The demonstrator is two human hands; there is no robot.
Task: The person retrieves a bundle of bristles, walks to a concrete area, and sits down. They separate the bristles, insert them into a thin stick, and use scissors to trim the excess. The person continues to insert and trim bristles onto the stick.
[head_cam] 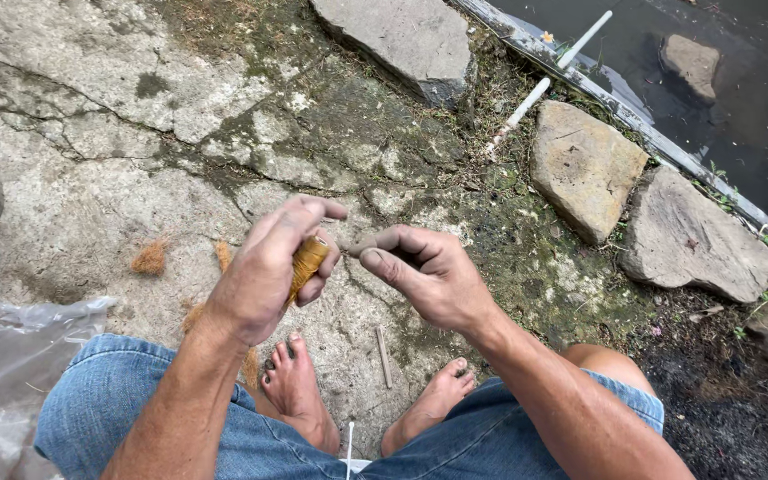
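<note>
Denim-clad knees (135, 400) frame the work: left hand (264, 271) closed around a tan thread spool (308, 262), right hand (428, 276) pinching something small just beside it. Risk, as judged: a loosened grip drops the spool onto cracked concrete (91, 160), toward the water (740, 80) at far right.

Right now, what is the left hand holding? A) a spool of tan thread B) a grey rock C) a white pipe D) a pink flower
A: the left hand wraps its fingers around a spool of tan thread, held above the cracked ground.
</note>
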